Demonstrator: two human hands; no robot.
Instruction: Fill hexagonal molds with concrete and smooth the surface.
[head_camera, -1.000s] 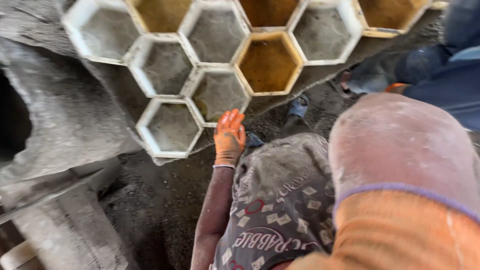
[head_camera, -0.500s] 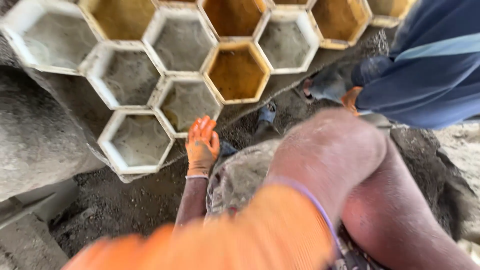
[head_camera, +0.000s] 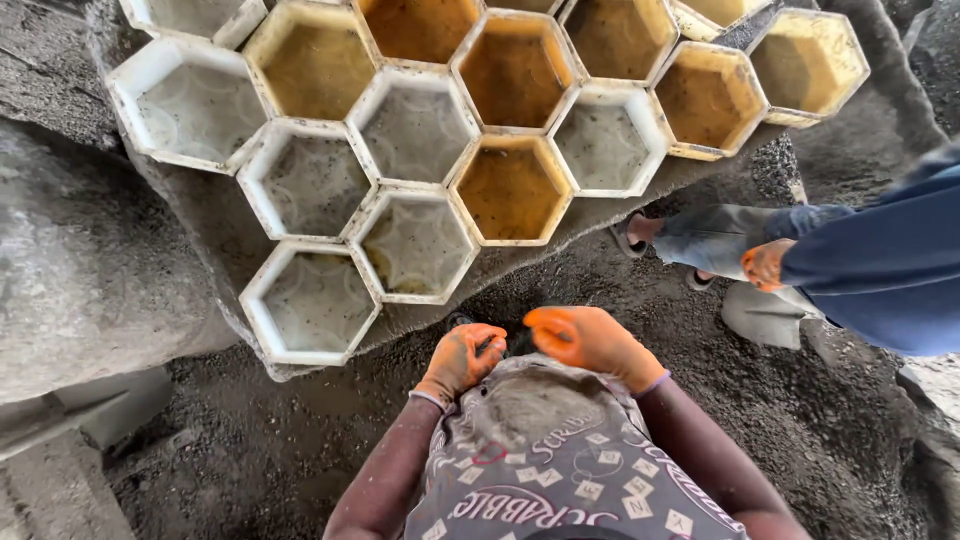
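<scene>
Far left, a rough grey concrete mass (head_camera: 70, 270) bulges with a pitted, dusty skin. Beside it a cluster of hexagonal moulds (head_camera: 480, 130) lies edge to edge like honeycomb on a slanted grey slab (head_camera: 215, 235). Some moulds have thick white plastic rims with grey, cement-streaked floors; others are yellowed, their floors stained a rusty ochre. The nearest white mould (head_camera: 312, 303) sits at the lower left corner of the cluster, just above the dark, gritty ground (head_camera: 230, 450) of gravel and damp cement dust.

Below the moulds, the person's left hand (head_camera: 462, 358) wears an orange rubber-coated glove caked in grey grit; its fingers are curled loosely inward, and whether they grip anything cannot be told, since a small dark thing (head_camera: 505, 343) between the hands is mostly hidden. The right hand (head_camera: 585, 340), in a cleaner, brighter orange glove, is bent over with fingers curved down towards the same spot, its palm hidden. Both hands hover close together, just above the person's patterned grey cloth garment (head_camera: 560, 460), which carries a dusty patch.

To the right, another person's sandalled foot (head_camera: 640, 232) and denim leg (head_camera: 730, 240) stand on the gravel, an orange-gloved hand (head_camera: 768, 264) resting by blue clothing.
</scene>
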